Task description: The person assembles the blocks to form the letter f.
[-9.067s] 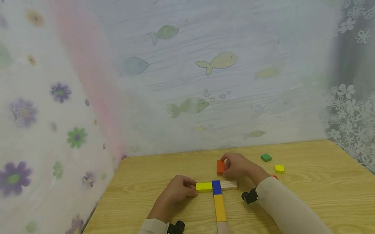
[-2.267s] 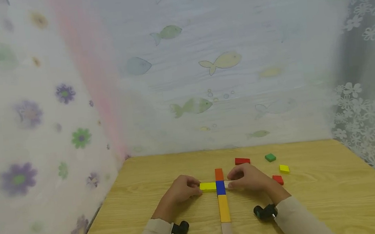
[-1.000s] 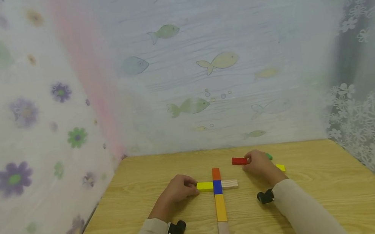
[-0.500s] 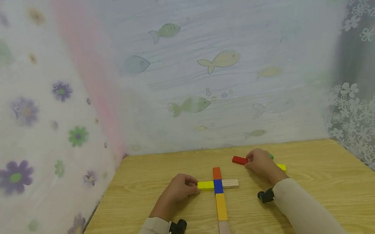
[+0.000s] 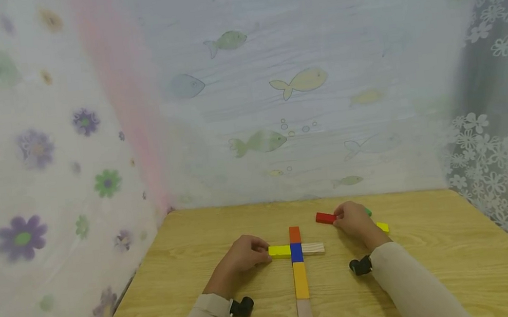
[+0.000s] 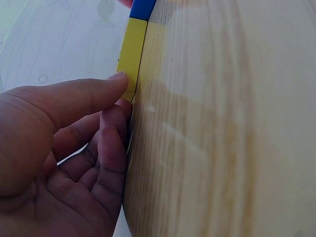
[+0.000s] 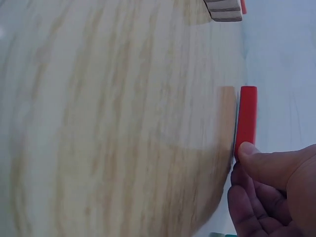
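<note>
Head view: block cross (image 5: 300,279) lies on table (image 5: 185,256), foot toward near edge, blue block (image 5: 296,252) at the crossing. Right hand (image 5: 352,219) has red block (image 5: 326,218) near far edge, right of the cross and apart from it. Left hand (image 5: 241,255) is at yellow block (image 5: 280,252), on the left-edge side.

Left wrist: thumb and fingers pinch yellow block's outer end; other end meets blue block.

Right wrist: thumb and finger pinch one end of red block; can't tell if it's off the table.

Step looks like positioning red block; next move probably calls for firm pinch, no bumping the cross.
</note>
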Demonstrator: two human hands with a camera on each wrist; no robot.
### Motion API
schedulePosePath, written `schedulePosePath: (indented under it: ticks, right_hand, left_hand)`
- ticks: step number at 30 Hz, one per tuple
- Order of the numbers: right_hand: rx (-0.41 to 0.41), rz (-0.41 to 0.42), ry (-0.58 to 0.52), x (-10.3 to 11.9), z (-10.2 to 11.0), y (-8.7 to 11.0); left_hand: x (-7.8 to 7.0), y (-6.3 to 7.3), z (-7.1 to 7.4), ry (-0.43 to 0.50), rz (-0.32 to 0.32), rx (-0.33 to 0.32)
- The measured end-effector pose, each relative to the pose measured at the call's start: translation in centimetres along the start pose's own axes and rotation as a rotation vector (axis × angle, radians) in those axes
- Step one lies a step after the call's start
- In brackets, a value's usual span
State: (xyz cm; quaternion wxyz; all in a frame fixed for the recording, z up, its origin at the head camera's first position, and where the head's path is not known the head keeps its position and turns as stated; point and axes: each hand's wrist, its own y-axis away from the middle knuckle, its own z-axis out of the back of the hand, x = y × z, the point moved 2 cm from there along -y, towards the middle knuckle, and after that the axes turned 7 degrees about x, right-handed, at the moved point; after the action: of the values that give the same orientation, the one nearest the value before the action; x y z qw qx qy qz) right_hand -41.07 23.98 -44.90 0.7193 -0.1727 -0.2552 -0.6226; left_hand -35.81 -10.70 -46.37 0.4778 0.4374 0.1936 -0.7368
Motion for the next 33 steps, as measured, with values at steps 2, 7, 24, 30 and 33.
schedulePosePath:
  ticks: [2,7,24,30,33]
  right_hand:
    - [0.0,0.01,0.006,0.0,0.1,-0.1]
    - [-0.006,0.05,0.013,0.4,0.3,-0.4]
    - [-0.003,0.218,0.056,3.3,0.2,-1.5]
    - [0.006,0.223,0.078,4.0,-0.3,-1.8]
    - [0.013,0.227,0.075,4.5,-0.5,-1.8]
  left_hand:
    - [0.0,0.0,0.0,-0.005,-0.001,0.0]
    - [0.0,-0.1,0.0,-0.017,-0.003,-0.006]
    - [0.1,-0.2,0.1,-0.02,-0.002,-0.013]
    - [0.1,0.0,0.0,-0.016,0.006,-0.006]
    - [0.1,0.0,0.0,-0.015,0.005,-0.009]
